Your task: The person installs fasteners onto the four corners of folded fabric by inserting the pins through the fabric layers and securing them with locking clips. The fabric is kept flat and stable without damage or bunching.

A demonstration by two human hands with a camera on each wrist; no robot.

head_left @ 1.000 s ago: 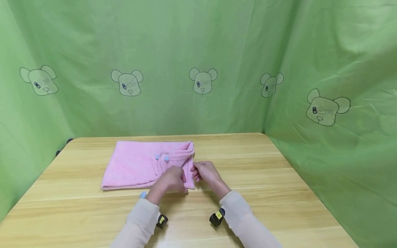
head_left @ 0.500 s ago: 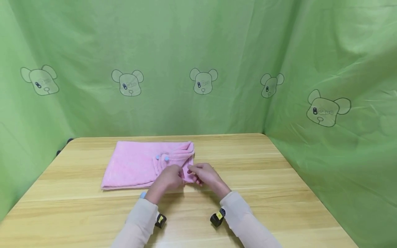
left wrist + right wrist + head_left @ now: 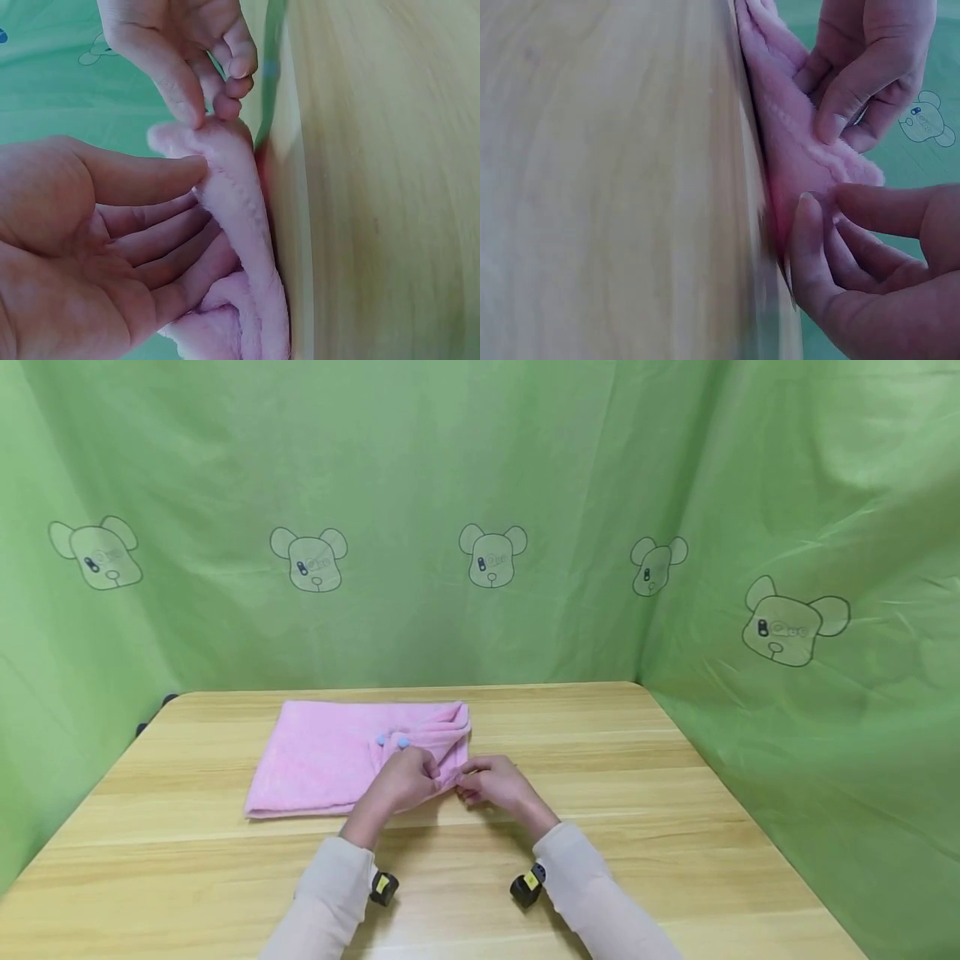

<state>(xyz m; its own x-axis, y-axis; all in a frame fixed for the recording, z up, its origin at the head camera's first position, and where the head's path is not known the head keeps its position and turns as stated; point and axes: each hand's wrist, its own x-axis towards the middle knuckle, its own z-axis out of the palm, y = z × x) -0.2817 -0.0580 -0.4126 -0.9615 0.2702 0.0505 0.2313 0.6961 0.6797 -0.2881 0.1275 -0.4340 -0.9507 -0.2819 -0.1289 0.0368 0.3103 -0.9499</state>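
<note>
A folded pink plush cloth (image 3: 322, 756) with two small light-blue dots (image 3: 403, 742) lies on the table. My left hand (image 3: 405, 778) is at its near right part. In the left wrist view, the left thumb (image 3: 161, 180) presses on the raised pink edge, with the other fingers behind it. At the near right corner, my right hand (image 3: 498, 783) pinches the cloth between thumb and fingertips. The right wrist view shows that corner lifted, the right fingers (image 3: 877, 206) on its tip and the left hand (image 3: 874, 71) gripping just beyond. Part of the near edge is hidden by the left hand.
The wooden table (image 3: 637, 860) extends around the cloth to both sides and toward me. Green curtains (image 3: 405, 635) with bear-head outlines hang behind and beside it. Black wrist cameras (image 3: 527, 888) sit below both cuffs.
The left hand has moved slightly up and left, and the right hand slightly left onto the corner. The near right corner, flat before, is now raised between the hands.
</note>
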